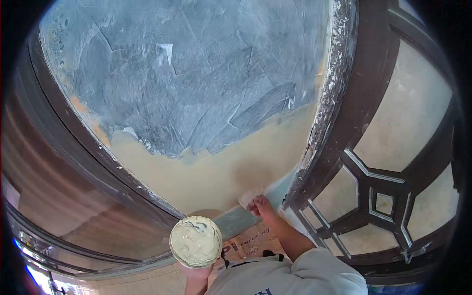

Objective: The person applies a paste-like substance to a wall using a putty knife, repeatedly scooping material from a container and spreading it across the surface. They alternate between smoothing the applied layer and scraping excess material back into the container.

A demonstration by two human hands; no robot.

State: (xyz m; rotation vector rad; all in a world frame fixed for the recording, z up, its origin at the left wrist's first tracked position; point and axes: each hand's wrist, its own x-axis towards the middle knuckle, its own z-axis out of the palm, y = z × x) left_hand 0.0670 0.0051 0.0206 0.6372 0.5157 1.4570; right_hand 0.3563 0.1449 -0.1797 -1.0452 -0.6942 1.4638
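My left hand [195,271] supports a round tub [172,247] from below, its fingers mostly hidden under it. Thick cream-coloured paint [195,241] fills the tub, with a darker streak near the far rim. Low on the wall, my right hand [260,205] is closed around a small flat, cream-smeared tool [246,198]; whether it is a brush or a scraper cannot be made out. The tool is against the lower edge of the cream coat [211,182], which covers the wall's bottom part. Above, the wall [196,73] is patchy blue-grey with an uneven boundary.
A paint-spotted dark frame post [327,98] borders the wall on the right, beside a dark panelled door [364,128]. Brown wood panelling [93,196] lies to the left. Printed cardboard [253,241] covers the tiled floor [152,285] below the wall.
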